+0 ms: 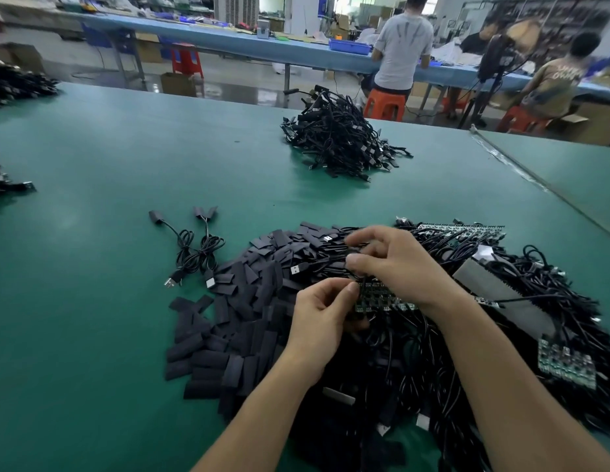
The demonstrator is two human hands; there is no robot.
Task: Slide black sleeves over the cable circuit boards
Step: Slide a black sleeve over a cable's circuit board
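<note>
A strip of green circuit boards [382, 299] with black cables attached lies between my hands. My left hand [322, 321] pinches its left end with thumb and curled fingers. Above it, my right hand [395, 264] has its fingers curled into the cables; what exactly they hold is hidden. A heap of flat black sleeves [242, 321] spreads to the left of my hands. Black cables [518, 335] with more board strips [565, 366] pile up on the right.
Two sleeved cables [194, 247] lie left of the sleeve heap. A mound of finished cables [341, 137] sits further back on the green table [92, 267]. More cable piles [17, 83] lie at the far left. People sit at a blue bench behind.
</note>
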